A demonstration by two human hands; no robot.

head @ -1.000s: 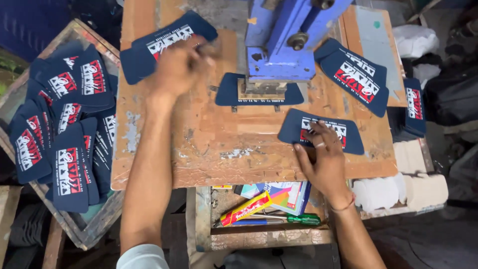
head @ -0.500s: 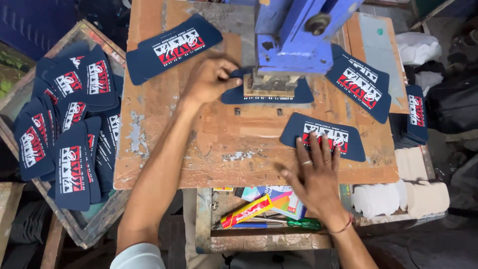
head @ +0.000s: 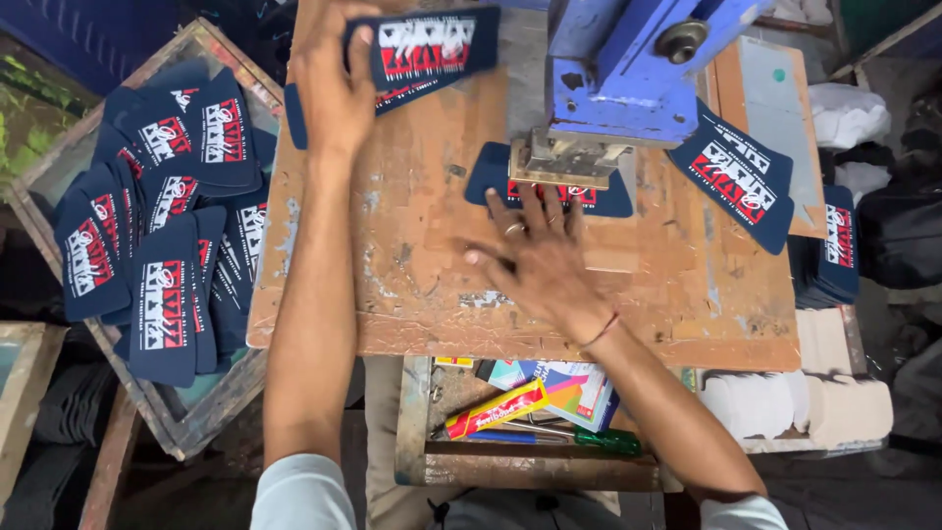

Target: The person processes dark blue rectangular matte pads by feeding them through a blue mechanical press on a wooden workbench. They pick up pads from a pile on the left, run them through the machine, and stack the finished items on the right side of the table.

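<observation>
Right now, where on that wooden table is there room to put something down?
The wooden table is bare along its front edge, left of the right hand, below the left hand. It's crowded under the blue press and in the tray of printed pieces.

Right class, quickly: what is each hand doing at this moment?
Left hand: closed on a printed navy fabric piece, held above the table.
Right hand: open, fingers spread flat, fingertips on the fabric piece under the blue press.

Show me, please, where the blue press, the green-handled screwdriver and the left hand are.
blue press (head: 628, 69), head view, on its painted body.
green-handled screwdriver (head: 608, 442), head view, on its handle.
left hand (head: 334, 88), head view, on its back.
</observation>
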